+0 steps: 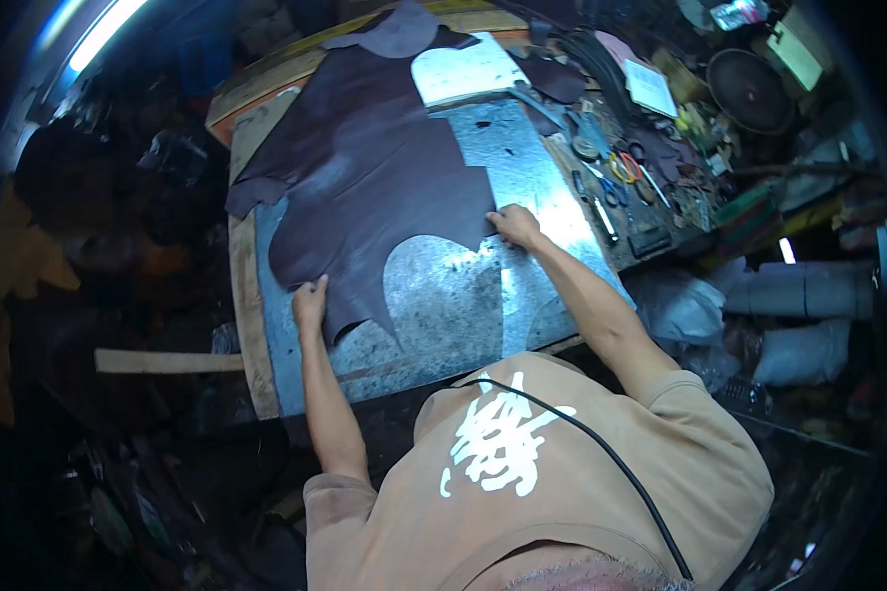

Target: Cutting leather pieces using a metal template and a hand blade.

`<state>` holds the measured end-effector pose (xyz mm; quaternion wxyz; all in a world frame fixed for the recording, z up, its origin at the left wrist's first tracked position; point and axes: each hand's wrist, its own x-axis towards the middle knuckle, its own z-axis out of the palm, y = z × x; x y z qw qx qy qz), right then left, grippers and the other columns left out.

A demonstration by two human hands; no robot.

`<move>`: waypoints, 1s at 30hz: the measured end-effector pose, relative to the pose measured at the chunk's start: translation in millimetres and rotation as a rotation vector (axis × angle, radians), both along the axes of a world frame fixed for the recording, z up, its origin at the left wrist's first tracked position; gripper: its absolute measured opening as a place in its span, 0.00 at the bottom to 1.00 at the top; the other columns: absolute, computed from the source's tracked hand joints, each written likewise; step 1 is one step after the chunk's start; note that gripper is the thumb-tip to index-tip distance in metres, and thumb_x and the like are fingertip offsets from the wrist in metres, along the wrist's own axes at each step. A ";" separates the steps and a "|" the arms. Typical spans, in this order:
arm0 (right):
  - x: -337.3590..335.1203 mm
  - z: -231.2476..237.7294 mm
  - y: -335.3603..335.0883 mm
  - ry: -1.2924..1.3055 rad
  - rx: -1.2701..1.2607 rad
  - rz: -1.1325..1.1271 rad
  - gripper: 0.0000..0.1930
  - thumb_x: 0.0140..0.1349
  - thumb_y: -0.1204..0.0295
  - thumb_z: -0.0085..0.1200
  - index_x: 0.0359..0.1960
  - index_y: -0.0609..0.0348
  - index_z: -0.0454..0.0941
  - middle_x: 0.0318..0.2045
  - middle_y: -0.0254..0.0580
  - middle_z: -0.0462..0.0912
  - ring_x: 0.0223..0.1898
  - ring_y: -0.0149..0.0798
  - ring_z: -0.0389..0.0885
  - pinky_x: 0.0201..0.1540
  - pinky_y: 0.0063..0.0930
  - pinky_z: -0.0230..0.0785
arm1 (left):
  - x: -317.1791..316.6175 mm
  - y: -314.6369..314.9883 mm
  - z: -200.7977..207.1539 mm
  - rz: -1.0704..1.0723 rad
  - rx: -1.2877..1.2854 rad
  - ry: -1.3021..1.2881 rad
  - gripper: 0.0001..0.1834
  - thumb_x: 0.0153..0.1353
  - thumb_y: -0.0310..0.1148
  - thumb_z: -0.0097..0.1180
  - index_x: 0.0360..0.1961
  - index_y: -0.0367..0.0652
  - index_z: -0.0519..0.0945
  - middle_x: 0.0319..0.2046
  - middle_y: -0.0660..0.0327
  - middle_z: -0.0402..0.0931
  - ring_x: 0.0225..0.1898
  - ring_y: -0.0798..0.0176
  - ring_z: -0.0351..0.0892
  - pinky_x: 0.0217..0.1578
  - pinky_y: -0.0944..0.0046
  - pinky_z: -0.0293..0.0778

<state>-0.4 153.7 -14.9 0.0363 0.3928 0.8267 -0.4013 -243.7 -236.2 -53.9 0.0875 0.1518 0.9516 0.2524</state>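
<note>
A large dark brown leather hide (384,167) with cut-out edges lies spread over a metal-topped worktable (453,305). My left hand (310,295) grips the hide's near left edge, fingers closed on it. At the right edge, beside a notched corner, my right hand (514,227) pinches the leather between thumb and fingers. Between the two hands the near edge curves inward and leaves a pointed strip hanging toward me. The hide's far end is folded over, showing a paler underside (399,34).
A white sheet (468,71) lies by the hide's far right. Along the right side are scissors (624,167), other hand tools, leather scraps and a notepad (650,89). A wooden board (168,361) juts out at left. Plastic bags (680,305) sit at right.
</note>
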 end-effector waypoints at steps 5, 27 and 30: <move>1.3 -12.7 10.2 0.017 -0.030 -0.002 0.24 0.67 0.54 0.49 0.25 0.65 0.80 0.17 0.41 0.79 0.15 0.35 0.77 0.20 0.33 0.70 | -0.2 3.0 5.9 -0.020 0.107 -0.118 0.29 0.55 0.56 0.59 0.31 0.33 0.80 0.33 0.39 0.79 0.38 0.37 0.79 0.39 0.49 0.71; -5.1 -1.0 1.7 -0.007 -0.083 -0.051 0.24 0.68 0.53 0.46 0.28 0.64 0.79 0.17 0.39 0.79 0.15 0.33 0.76 0.23 0.30 0.70 | -1.4 -4.3 2.0 0.015 0.110 -0.100 0.27 0.51 0.54 0.64 0.28 0.35 0.81 0.28 0.44 0.80 0.31 0.44 0.80 0.34 0.49 0.71; -2.2 1.1 3.6 -0.019 -0.082 -0.051 0.24 0.68 0.53 0.46 0.29 0.64 0.80 0.19 0.40 0.80 0.15 0.34 0.77 0.23 0.32 0.71 | -0.3 1.7 7.0 0.027 0.047 -0.102 0.27 0.52 0.54 0.64 0.33 0.36 0.81 0.33 0.43 0.81 0.37 0.43 0.81 0.39 0.49 0.73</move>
